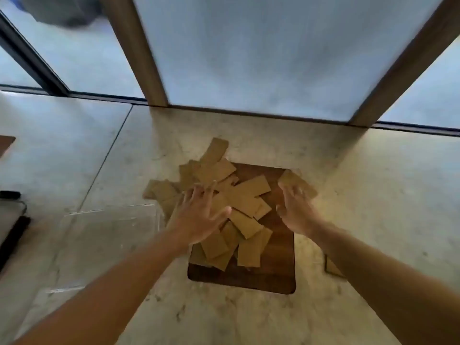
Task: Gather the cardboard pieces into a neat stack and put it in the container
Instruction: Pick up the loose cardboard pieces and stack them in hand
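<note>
Both hands close in on a loose heap of cardboard, ready to sweep it together.

The cardboard pieces [234,207] lie scattered and overlapping, mostly on a dark wooden board [273,275] in the middle of the pale marble surface [373,195], with some spilling off the board's far and left edges; one stray piece [333,268] lies off the board's right edge, partly hidden by the right forearm. The left hand [199,215] is spread with straight fingers [191,195] over the heap's left side, and the right hand [295,207] is open at its right side, touching or just above a piece; neither holds anything. Flanking the heap this way looks meant for pushing the pieces inward. The clear container [112,235] stands just left of the board, apparently empty, near enough for a short carry.
</note>
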